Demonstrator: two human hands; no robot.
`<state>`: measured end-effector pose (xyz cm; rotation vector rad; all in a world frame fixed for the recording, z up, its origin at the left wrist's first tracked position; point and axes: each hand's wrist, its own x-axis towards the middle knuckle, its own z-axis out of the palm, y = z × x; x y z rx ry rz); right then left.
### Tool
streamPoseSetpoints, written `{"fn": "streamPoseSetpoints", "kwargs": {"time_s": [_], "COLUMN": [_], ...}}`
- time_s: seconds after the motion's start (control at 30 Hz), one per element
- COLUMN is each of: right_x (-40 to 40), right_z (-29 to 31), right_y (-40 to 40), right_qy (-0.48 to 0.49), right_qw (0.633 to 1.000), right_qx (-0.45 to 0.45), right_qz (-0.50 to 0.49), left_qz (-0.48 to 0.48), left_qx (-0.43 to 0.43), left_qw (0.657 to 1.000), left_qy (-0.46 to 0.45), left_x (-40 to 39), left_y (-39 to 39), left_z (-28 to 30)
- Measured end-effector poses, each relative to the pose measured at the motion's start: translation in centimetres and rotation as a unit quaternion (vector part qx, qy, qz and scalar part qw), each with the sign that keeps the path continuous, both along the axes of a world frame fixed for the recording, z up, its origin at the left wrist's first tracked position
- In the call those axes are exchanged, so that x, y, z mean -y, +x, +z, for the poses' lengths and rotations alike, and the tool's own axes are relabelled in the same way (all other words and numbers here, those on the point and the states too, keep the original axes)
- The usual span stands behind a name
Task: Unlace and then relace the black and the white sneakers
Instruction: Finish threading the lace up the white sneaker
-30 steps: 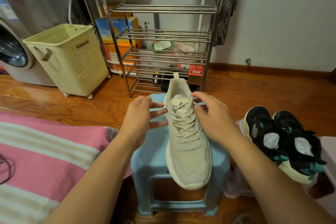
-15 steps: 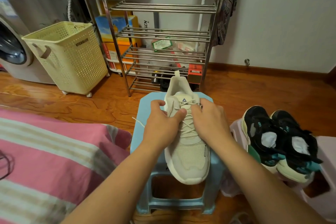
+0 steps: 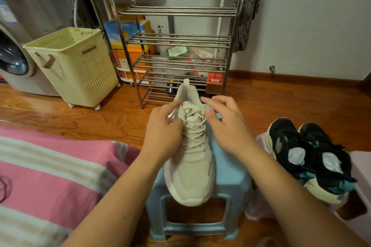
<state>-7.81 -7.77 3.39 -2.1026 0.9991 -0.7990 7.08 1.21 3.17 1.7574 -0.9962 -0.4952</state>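
One white sneaker [image 3: 189,158] lies on the blue stool [image 3: 230,168] in front of me, its long axis running straight away from me: the toe hangs a little over the near edge, the heel points to the far edge and the metal rack [image 3: 176,46] behind it. Both my hands are at the far half of the shoe, at the top eyelets beside the tongue. My left hand [image 3: 163,134] is on the left side and pinches a free end of the lace [image 3: 175,111] between thumb and forefinger. My right hand [image 3: 224,124] hovers just over the right side with fingers spread and loosely bent; it holds nothing that I can see.

The lace crossings lie between my hands, so I judge that the next pull should go sideways, left hand to the left. On that side there is open floor past the stool edge, then the striped blanket [image 3: 50,166] near me. On the right the room is less: the black sneakers [image 3: 307,154] sit on a pink stool [image 3: 361,166] just beside the blue one, so my right elbow must stay close.
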Motion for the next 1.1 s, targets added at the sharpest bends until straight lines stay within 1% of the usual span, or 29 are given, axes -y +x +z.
{"fn": "streamPoseSetpoints", "kwargs": {"time_s": [0.07, 0.13, 0.23, 0.3, 0.37, 0.43, 0.53, 0.67, 0.73, 0.8, 0.83, 0.87, 0.93, 0.97, 1.03, 1.1], "right_x": [1.0, 2.1, 2.7, 2.6, 2.2, 2.1, 2.4, 1.9, 1.3, 0.7, 0.2, -0.5, -2.2, -3.0, -3.7, -4.1], "right_z": [0.4, 1.3, 3.2, 3.9, 4.3, 4.7, 4.7, 2.9, 2.6, 2.6, 2.4, 2.0, 0.3, -0.7, -2.3, -2.6], "right_y": [0.9, 2.0, 3.4, 4.2, 4.8, 4.9, 4.2, 4.0, 4.0, 3.4, 2.8, 1.9, 0.7, 0.5, 1.0, 1.8], "right_qy": [0.01, 0.003, -0.053, -0.113, -0.129, -0.073, 0.023, 0.113, 0.177, 0.249, 0.252, 0.225, 0.174, 0.18, 0.222, 0.222], "right_qw": [0.999, 0.993, 0.98, 0.963, 0.953, 0.964, 0.98, 0.99, 0.981, 0.955, 0.952, 0.962, 0.983, 0.983, 0.974, 0.974], "right_qx": [-0.041, -0.102, -0.176, -0.227, -0.252, -0.223, -0.145, -0.028, 0.051, 0.146, 0.164, 0.149, 0.063, 0.035, 0.028, 0.011], "right_qz": [0.03, 0.056, 0.082, 0.09, 0.107, 0.127, 0.136, 0.08, 0.063, 0.065, 0.053, 0.029, -0.006, -0.018, -0.034, -0.051], "left_qz": [-0.017, -0.027, -0.039, -0.047, -0.048, -0.04, -0.028, -0.014, -0.01, -0.016, -0.028, -0.042, -0.063, -0.066, -0.061, -0.057], "left_qx": [-0.024, -0.029, -0.038, -0.06, -0.086, -0.106, -0.084, -0.07, -0.085, -0.12, -0.139, -0.148, -0.14, -0.137, -0.14, -0.129], "left_qw": [1.0, 0.999, 0.998, 0.996, 0.994, 0.993, 0.995, 0.996, 0.995, 0.991, 0.988, 0.986, 0.986, 0.986, 0.986, 0.987], "left_qy": [0.007, 0.028, 0.038, 0.036, 0.036, 0.043, 0.051, 0.053, 0.051, 0.051, 0.055, 0.06, 0.065, 0.066, 0.069, 0.077], "left_x": [-0.1, -0.2, -0.5, -0.5, -0.6, -0.6, -0.4, -0.2, -0.3, -0.4, -0.5, -0.7, -1.2, -1.4, -1.7, -2.0], "left_y": [0.1, 0.5, 0.6, 0.9, 1.3, 1.5, 1.2, 0.8, 0.9, 1.2, 1.4, 1.5, 1.6, 1.7, 1.8, 1.4], "left_z": [0.0, -0.3, -0.4, -0.5, -0.6, -0.5, -0.2, -0.1, -0.1, -0.2, -0.3, -0.2, -0.1, -0.1, -0.3, -0.4]}}
